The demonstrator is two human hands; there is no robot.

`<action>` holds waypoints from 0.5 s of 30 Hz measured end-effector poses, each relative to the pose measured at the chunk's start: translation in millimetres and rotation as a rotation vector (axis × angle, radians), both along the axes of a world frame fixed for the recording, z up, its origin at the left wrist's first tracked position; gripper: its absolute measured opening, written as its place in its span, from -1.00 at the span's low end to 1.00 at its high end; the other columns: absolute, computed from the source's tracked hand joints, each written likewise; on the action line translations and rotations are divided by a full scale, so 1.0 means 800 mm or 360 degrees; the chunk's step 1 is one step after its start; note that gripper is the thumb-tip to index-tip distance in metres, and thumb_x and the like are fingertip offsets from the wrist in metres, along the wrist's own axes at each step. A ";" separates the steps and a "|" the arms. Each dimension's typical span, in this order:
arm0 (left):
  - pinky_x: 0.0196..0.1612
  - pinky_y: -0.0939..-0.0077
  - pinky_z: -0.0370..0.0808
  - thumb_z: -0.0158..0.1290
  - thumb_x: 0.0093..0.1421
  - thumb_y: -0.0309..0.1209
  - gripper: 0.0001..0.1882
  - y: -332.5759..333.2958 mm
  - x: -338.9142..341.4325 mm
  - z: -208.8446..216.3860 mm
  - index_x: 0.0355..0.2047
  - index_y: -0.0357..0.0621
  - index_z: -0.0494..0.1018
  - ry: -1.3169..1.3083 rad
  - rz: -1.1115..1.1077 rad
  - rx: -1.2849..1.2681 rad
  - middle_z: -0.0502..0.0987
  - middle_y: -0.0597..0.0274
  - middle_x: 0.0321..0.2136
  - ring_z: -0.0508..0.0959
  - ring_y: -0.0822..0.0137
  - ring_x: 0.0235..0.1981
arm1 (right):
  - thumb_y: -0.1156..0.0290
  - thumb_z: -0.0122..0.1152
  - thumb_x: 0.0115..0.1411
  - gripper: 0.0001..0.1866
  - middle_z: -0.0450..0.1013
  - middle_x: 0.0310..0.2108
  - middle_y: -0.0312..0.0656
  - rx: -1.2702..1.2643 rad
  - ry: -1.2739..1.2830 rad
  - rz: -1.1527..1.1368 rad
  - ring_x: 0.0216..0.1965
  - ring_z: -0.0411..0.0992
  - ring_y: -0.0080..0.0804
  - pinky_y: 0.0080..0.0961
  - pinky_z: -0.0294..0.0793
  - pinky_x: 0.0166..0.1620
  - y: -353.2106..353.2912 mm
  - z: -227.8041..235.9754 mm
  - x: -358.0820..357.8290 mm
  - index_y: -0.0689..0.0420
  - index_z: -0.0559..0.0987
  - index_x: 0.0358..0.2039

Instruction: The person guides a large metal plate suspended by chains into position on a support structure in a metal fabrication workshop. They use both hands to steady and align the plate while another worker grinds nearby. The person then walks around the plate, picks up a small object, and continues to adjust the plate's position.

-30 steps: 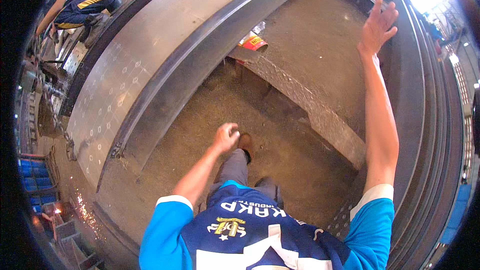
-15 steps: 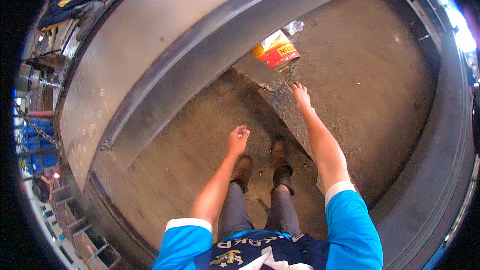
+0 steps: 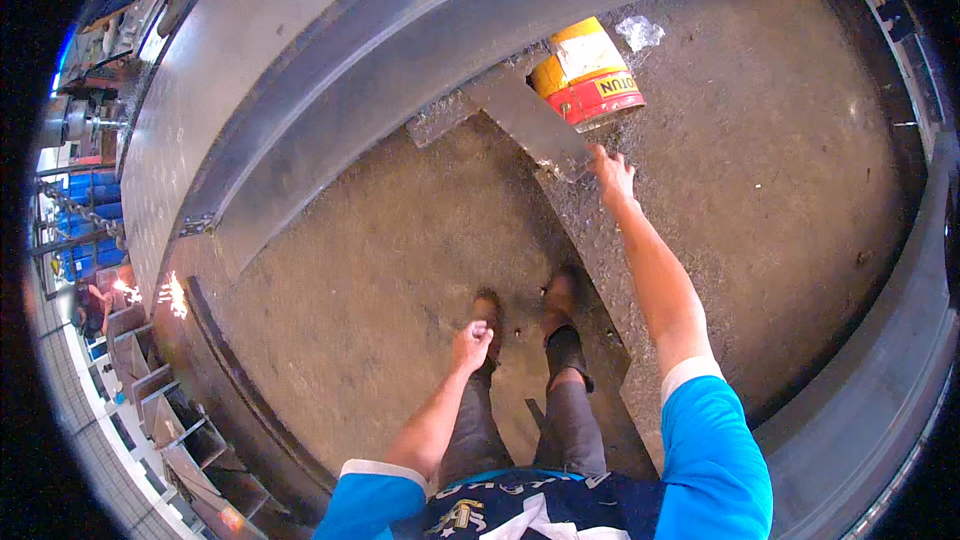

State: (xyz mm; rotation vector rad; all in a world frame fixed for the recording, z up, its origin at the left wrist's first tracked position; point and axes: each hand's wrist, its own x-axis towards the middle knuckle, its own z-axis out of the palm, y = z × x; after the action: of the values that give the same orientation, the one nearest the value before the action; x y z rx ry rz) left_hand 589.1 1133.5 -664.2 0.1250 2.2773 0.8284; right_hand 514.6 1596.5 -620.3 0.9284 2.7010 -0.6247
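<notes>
Fingers point(image 3: 604, 162) on my right hand point(image 3: 612, 178) are stretched out and resting on the near end of a flat steel plate point(image 3: 530, 120) – looks like a touch or a push, not a proper grip, nothing wrapped around it as far as I can tell. The plate stands on the gritty floor point(image 3: 380, 270) with its long axis running from my fingertips up and to the left toward the big steel beam point(image 3: 330, 100), so it lies straight ahead of the right hand and slightly left of it. Right beside the plate's far side sits a yellow-and-red can point(image 3: 586, 72), tipped over, with a crumpled scrap point(image 3: 640, 32) just past it. My left hand point(image 3: 470, 345) is nowhere near – it hangs low over my boots point(image 3: 560, 310), fingers curled loosely into a half fist, holding nothing. So the right is clearly the nearer hand. Off at the left edge there are welding sparks point(image 3: 172, 292), well apart from me.
</notes>
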 end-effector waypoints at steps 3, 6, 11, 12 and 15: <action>-0.20 0.38 0.50 0.11 0.11 -0.18 -0.62 0.041 -0.029 0.012 -0.15 -0.16 0.47 -0.0057 -0.0019 0.0008 0.59 0.13 -0.30 0.59 0.25 -0.33 | 0.54 0.05 0.05 -0.42 0.30 0.09 -0.23 0.0307 -0.0011 0.0019 0.15 0.17 -0.13 0.03 0.21 0.08 -0.011 -0.003 0.004 -0.16 0.28 0.12; -0.20 0.38 0.50 0.11 0.13 -0.20 -0.61 0.101 -0.070 0.025 -0.10 -0.16 0.45 -0.0008 -0.0044 0.0142 0.58 0.13 -0.28 0.59 0.28 -0.32 | 0.52 0.05 0.07 -0.46 0.33 0.01 -0.24 0.0333 0.0116 -0.0106 0.12 0.19 -0.19 -0.03 0.23 0.04 -0.013 -0.007 -0.003 -0.15 0.32 0.10; -0.19 0.42 0.50 0.08 0.17 -0.25 -0.62 0.173 -0.090 0.039 -0.07 -0.18 0.42 -0.0047 0.0002 0.0375 0.57 0.10 -0.24 0.58 0.29 -0.28 | 0.50 0.11 0.05 -0.48 0.35 0.02 -0.26 0.0433 -0.0033 -0.0018 0.14 0.19 -0.21 0.02 0.23 0.02 -0.028 -0.001 0.009 -0.06 0.34 0.07; -0.20 0.41 0.50 0.08 0.17 -0.26 -0.62 0.179 -0.088 0.042 -0.06 -0.18 0.41 -0.0040 -0.0051 0.0335 0.57 0.08 -0.24 0.59 0.28 -0.30 | 0.49 0.10 0.06 -0.52 0.34 0.02 -0.24 0.0459 -0.0098 0.0049 0.17 0.16 -0.22 0.02 0.22 0.03 -0.033 0.002 0.014 -0.04 0.37 0.04; -0.21 0.38 0.50 0.08 0.16 -0.24 -0.62 0.209 -0.102 0.046 -0.07 -0.19 0.44 0.0022 -0.0028 0.0385 0.56 0.04 -0.21 0.59 0.25 -0.32 | 0.48 0.07 0.08 -0.55 0.31 0.04 -0.23 0.0452 -0.0128 0.0030 0.18 0.14 -0.19 0.02 0.20 0.03 -0.037 0.008 0.013 -0.03 0.39 0.03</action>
State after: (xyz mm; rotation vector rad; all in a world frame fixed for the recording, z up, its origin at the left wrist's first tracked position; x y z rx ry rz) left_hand 507.7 1300.9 -627.7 0.2612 2.1779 1.0946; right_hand 525.0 1566.7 -613.8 0.9675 2.7671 -0.1964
